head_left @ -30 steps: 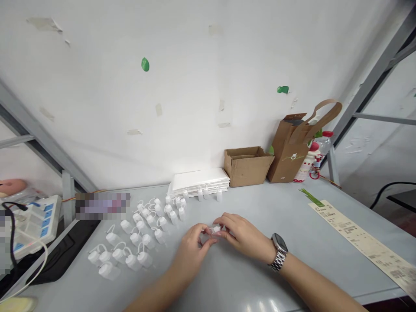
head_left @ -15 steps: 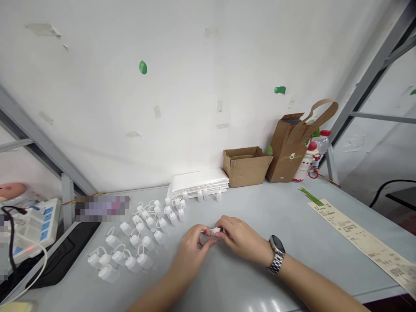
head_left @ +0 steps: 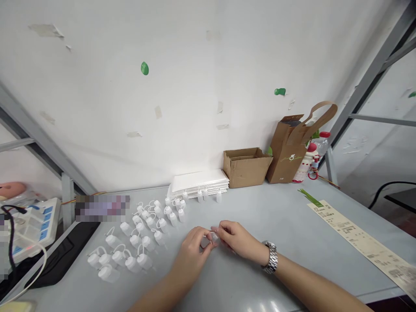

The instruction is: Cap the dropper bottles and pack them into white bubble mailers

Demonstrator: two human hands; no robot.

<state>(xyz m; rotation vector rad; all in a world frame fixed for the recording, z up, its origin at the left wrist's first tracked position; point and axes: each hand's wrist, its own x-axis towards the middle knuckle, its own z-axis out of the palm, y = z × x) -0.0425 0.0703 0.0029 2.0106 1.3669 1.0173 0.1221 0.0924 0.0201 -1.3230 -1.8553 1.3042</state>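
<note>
My left hand [head_left: 191, 251] pinches a small translucent squeeze bottle [head_left: 206, 241] lying sideways over the grey table. At the bottle's right end, the fingers of my right hand [head_left: 238, 241] are closed around its top, and the cap there is hidden by them. To the left stand several bottles of the same kind with white caps, one at the near corner [head_left: 107, 273] and another close to my left hand [head_left: 159, 237]. Many have a thin looped strap at the cap. A lone bottle [head_left: 219, 196] stands beyond my hands.
Behind the bottles lie stacked white sheets or boards [head_left: 199, 178], beside an open cardboard box [head_left: 248, 169] and a brown paper bag [head_left: 286, 160]. A long printed paper strip [head_left: 354, 238] lies at right. On the left are a power strip [head_left: 39, 229] and a black flat object [head_left: 65, 255].
My right hand has rolled over at the bottle's top, its wrist turning so the watch face no longer shows. My left hand stays nearly in place with the bottle.
</note>
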